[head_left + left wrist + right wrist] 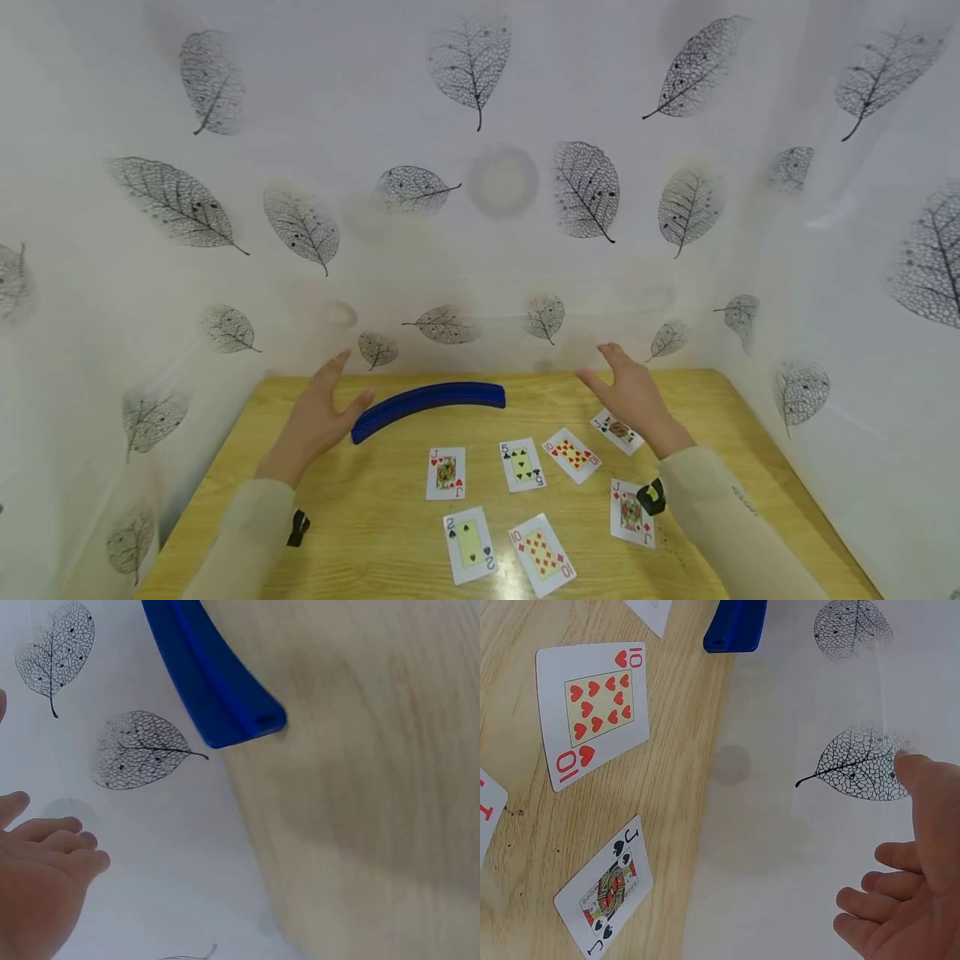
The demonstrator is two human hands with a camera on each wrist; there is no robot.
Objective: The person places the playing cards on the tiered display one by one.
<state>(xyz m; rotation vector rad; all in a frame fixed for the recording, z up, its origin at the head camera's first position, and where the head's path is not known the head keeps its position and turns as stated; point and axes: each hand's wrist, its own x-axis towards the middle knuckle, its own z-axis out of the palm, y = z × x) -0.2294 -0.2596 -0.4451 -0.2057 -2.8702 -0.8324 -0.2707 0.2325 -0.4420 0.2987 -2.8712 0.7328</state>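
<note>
My left hand is raised near the left end of a curved blue card holder, its fingers extended and holding nothing. In the left wrist view the hand shows at the left, apart from the blue holder. On the other side, my right hand hovers with loose fingers above the jack of spades. The right wrist view shows that hand empty too, with the ten of hearts and the jack of spades lying face up at the left.
Face-up cards lie apart on the wooden table: a jack of hearts, five of clubs, two of spades, ten of diamonds and jack of diamonds. A leaf-patterned white curtain surrounds the back and sides.
</note>
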